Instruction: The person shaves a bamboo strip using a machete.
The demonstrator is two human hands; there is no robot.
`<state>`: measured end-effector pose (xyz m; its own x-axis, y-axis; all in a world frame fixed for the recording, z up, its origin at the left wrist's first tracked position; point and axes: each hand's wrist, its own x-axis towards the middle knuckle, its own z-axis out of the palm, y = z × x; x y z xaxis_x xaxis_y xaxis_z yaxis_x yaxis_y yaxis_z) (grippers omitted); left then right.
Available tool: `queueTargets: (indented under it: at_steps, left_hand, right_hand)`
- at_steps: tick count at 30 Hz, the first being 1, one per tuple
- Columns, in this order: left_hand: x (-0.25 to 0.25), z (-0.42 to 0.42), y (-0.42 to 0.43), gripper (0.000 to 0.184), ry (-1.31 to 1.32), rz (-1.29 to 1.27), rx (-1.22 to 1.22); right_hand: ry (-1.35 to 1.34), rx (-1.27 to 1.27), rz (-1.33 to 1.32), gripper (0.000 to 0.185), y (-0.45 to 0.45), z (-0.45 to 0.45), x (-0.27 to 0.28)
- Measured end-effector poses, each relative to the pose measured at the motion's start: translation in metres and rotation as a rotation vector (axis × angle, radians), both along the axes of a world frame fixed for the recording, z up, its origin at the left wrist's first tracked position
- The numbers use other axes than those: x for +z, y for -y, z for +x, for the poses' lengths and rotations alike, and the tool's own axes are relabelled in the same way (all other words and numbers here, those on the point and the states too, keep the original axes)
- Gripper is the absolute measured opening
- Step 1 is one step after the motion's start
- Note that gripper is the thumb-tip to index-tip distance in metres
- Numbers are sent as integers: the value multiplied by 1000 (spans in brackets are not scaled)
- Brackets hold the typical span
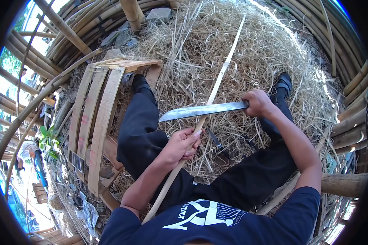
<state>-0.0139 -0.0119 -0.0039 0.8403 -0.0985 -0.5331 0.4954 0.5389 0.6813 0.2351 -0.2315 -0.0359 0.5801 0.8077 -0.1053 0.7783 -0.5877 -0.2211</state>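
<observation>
A long pale bamboo strip [220,77] runs from beside my body out over the heap of shavings. Around its lower part my left hand [181,148] is wrapped, just below the blade. My right hand [258,103] grips the dark handle of a machete [204,110], whose blade points left and crosses the strip. Blade and strip overlap there; I cannot tell how deep the edge sits. Between my legs, a second knife-like dark tool [215,139] lies on the shavings, partly hidden.
Bamboo shavings [200,45] cover the ground between my legs. To the left stands a slatted wooden crate or stool [101,118]. Bamboo poles [65,28] are stacked at the far left, with more poles [351,130] along the right. Another person [26,153] is partly visible at the left edge.
</observation>
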Motion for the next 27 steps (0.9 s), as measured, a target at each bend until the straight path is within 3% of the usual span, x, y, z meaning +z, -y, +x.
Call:
queueTargets:
  at_steps: [2,5,9,11,16,19,21,24,27]
  left_hand:
    - [-1,-3,0,27,-12,-1,-4]
    - [2,-2,1,28,6,15,-14]
    - [6,1,1,27,17,-28,-19]
    - [8,1,0,28,-2,-12,-7]
    - [8,0,0,29,-5,8,8]
    - [7,-5,-2,28,-2,-5,-14]
    - [3,-9,-3,28,-6,11,-24]
    - [4,-4,2,29,13,-8,-62]
    - [4,-7,-6,30,33,-18,-34]
  right_hand:
    - [-7,-127,-70,15,7,21,-14]
    - [-9,-556,-39,21,28,54,-21]
    - [89,-500,63,23,33,33,-5]
    - [-129,-379,86,24,19,15,10]
    - [-15,-3,64,16,4,3,2]
    - [-35,-113,-96,17,7,27,-10]
    - [-186,-612,-108,23,22,59,-18]
    - [51,-568,6,28,36,50,-9]
    - [-60,-508,102,28,33,41,-22]
